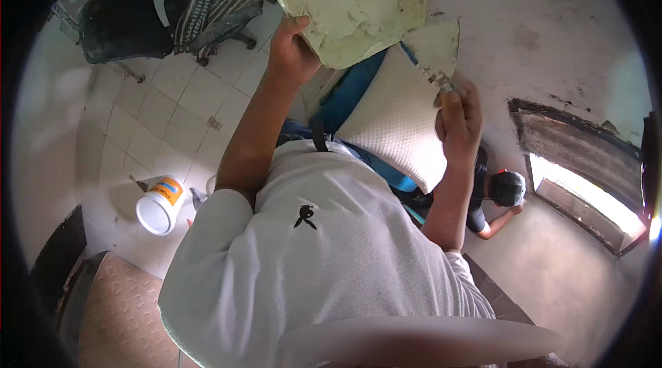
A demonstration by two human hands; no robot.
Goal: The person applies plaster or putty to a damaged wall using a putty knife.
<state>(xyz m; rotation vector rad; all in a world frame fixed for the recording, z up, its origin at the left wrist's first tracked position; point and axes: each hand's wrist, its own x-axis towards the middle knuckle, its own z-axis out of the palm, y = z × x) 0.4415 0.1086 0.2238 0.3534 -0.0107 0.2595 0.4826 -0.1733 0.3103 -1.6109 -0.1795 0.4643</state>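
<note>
While your left hand (291, 52) grips the tray (358, 6) by its lower-left edge at the upper centre of the frame, your right hand (460, 116) grasps the scraper (441, 45) just right of the tray. A bucket (160, 206) sits at left.

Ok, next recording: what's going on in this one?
A person in a white T-shirt grips a pale yellow-green, paste-smeared board by its edge in the left hand. The right hand holds a broad, flat-bladed scraper beside it; whether the blade touches anything is unclear. A co-worker in a dark cap is at the right, near a window opening. A white plastic bucket with an orange label is on the tiled floor.
</note>
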